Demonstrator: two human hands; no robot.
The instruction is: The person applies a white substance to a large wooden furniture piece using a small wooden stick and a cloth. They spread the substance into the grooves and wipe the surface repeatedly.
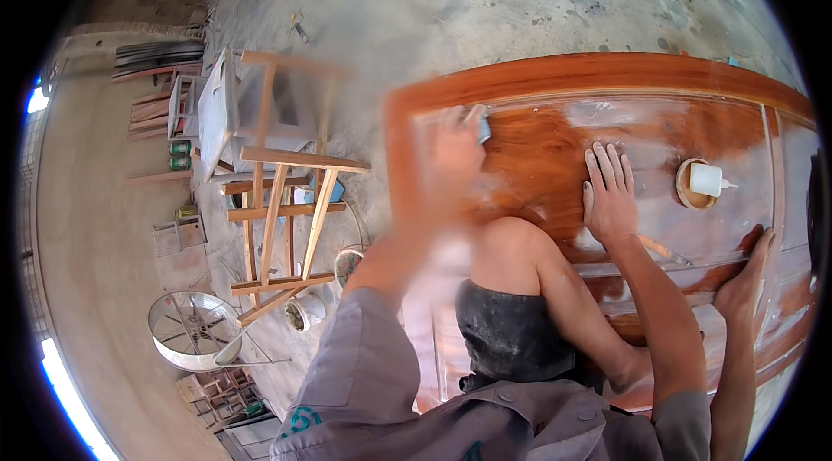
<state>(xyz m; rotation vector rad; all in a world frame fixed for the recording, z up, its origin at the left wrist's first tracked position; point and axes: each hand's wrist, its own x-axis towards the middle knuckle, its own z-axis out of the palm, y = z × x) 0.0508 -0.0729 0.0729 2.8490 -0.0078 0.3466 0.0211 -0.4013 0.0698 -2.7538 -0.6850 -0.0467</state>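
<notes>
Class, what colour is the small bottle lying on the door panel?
White; the bottle rests on a round tan disc, clearest in the head view.

The scene is being viewed from a single head camera, looking steeply down at close range on the door [607, 140], hands and knees.

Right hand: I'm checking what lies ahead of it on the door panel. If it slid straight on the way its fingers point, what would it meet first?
The right hand lies flat on the reddish wooden door, fingers pointing toward its far side. Ahead is bare panel with pale dusty patches, then the raised far frame rail. The small white bottle sits off to the side.
</notes>
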